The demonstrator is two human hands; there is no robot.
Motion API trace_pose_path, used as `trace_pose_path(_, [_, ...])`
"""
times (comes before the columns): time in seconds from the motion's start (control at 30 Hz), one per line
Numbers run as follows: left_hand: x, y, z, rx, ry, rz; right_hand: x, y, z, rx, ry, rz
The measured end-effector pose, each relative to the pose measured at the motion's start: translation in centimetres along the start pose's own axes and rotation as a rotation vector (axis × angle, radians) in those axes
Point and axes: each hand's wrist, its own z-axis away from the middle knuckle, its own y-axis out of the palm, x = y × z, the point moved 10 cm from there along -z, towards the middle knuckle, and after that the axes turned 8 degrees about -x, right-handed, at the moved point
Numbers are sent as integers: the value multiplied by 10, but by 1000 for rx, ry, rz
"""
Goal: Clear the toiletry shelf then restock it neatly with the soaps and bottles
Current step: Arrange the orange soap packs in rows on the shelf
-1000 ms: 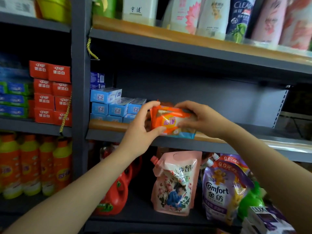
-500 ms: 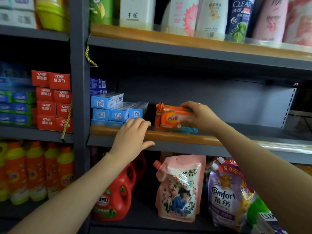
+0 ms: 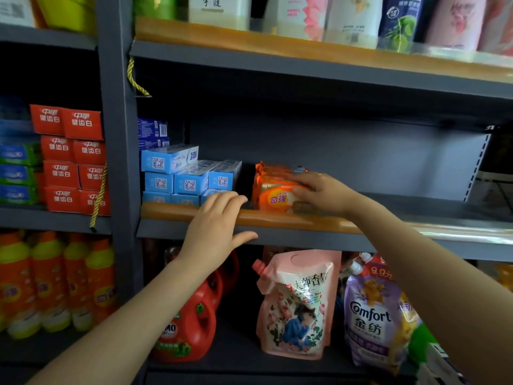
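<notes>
At the middle shelf (image 3: pixel 277 220) front edge, right hand (image 3: pixel 324 194) is gripping the orange soap pack (image 3: pixel 277 195), seating it; left hand (image 3: pixel 213 232) is hovering loose-fingered, holding nothing; restocking step, next pack probably needs setting alongside

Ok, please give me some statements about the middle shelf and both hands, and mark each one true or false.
1. The right hand rests on the orange plastic soap pack. True.
2. The left hand holds a blue box. False: it lies open at the wooden shelf edge, holding nothing.
3. The light blue cardboard boxes are stacked to the left of the soap pack. True.
4. The shelf space to the right of the soap pack is full of bottles. False: nothing stands there.
</notes>
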Motion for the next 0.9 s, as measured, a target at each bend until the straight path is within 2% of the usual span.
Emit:
trace_pose_path(0.1, [-1, 1, 1, -8, 13, 0, -1, 2, -1, -41, -28, 177])
trace_pose_path(0.17, [-8, -2, 5, -47, 51, 21, 0, -3, 2, -162, -36, 324])
trace_pose_path(0.3, [-40, -14, 29, -190, 199, 129, 17, -36, 60, -569, -193, 183])
trace_pose_path(0.37, [-57, -7, 47, -147, 244, 240, 15, -37, 104, -639, -234, 119])
trace_pose_path(0.43, [-75, 12, 70, -18, 266, 332, 8, -19, 142, -518, -230, 72])
trace_pose_path(0.57, [-115, 57, 139, 292, 253, 486, -15, 54, 216, 24, -180, -45])
trace_pose_path(0.67, [-140, 81, 194, 468, 246, 529, -27, 102, 279, 341, -98, -98])
trace_pose_path(0.8, [-150, 100, 244, 653, 118, 576, -24, 143, 344, 591, -125, -54])
trace_pose_path(0.9, [-151, 106, 267, 745, 71, 550, -20, 172, 374, 712, -164, 163])
